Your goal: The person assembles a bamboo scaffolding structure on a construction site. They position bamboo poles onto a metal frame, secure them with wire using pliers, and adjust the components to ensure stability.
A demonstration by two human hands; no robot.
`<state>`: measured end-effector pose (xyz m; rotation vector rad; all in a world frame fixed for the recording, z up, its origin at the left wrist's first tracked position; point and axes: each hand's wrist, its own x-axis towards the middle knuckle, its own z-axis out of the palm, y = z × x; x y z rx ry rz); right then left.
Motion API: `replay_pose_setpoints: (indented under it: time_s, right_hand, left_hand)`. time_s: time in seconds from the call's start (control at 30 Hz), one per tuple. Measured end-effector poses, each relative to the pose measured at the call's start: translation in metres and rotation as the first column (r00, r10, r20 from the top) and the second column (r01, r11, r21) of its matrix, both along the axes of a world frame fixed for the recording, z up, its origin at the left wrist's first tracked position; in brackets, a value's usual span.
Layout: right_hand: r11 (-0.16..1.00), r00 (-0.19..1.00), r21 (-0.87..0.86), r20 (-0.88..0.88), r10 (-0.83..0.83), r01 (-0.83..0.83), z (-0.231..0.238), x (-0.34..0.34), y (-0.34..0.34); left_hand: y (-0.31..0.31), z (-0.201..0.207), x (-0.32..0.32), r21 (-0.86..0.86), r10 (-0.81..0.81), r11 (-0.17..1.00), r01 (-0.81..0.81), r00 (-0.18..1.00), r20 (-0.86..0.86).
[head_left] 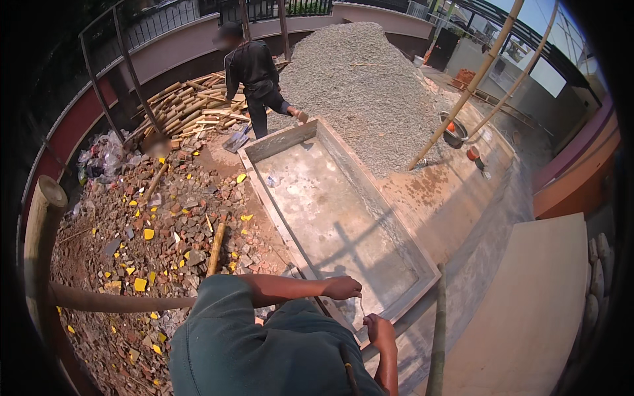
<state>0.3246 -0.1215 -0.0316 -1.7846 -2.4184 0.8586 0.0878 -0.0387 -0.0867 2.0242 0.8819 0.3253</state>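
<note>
Head view, looking down from a raised position on bamboo scaffolding.

Left hand [342, 288]: fingers pinched shut on the upper end of a thin wire [362, 307]. Right hand [379, 330]: closed around the wire's lower end. The wire runs short and near-vertical between the two hands, which sit close together but apart. Whether it is tied to anything cannot be told.

Directly below the hands: the near corner of a long rectangular concrete trough [288, 137], its floor bare apart from a small pale scrap near the far end. A horizontal bamboo pole [119, 302] crosses under the left forearm. To the left, a bed of brick rubble [165, 224] with yellow tile bits. Beyond the trough, a gravel pile [370, 79], where another person [254, 76] stands by a shovel [236, 138].

Risks, as judged:
- The wire is thin and held only at the fingertips; a slip would drop it into the trough or rubble, where it would be hard to find.
- Both hands are occupied and neither grips the scaffold; leaning forward could cost balance.
- A free wire end could prick a finger.
</note>
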Motion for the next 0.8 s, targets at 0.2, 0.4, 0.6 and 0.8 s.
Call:
replay_pose_setpoints:
  time_s: [0.2, 0.4, 0.6, 0.8]
  right_hand:
    - [0.862, 0.612, -0.463, -0.626, -0.483, 0.207, 0.051, 0.032, 0.005]
    - [0.884, 0.696, -0.273, -0.546, -0.467, 0.379, 0.072, 0.033, 0.042]
    - [0.961, 0.877, 0.074, -0.432, -0.211, 0.267, 0.146, 0.031, 0.063]
    - [0.997, 0.932, -0.077, -0.361, -0.032, 0.004, 0.186, 0.045, 0.059]
  left_hand:
    - [-0.032, -0.004, -0.013, -0.333, -0.025, 0.933, 0.137, 0.948, 0.318]
    - [-0.008, 0.01, -0.004, -0.054, 0.037, 0.998, -0.032, 0.994, 0.101]
    - [0.012, 0.028, -0.027, -0.26, -0.072, 0.955, 0.142, 0.962, 0.262]
    - [0.003, 0.051, -0.027, -0.217, 0.23, 0.962, -0.167, 0.924, 0.307]
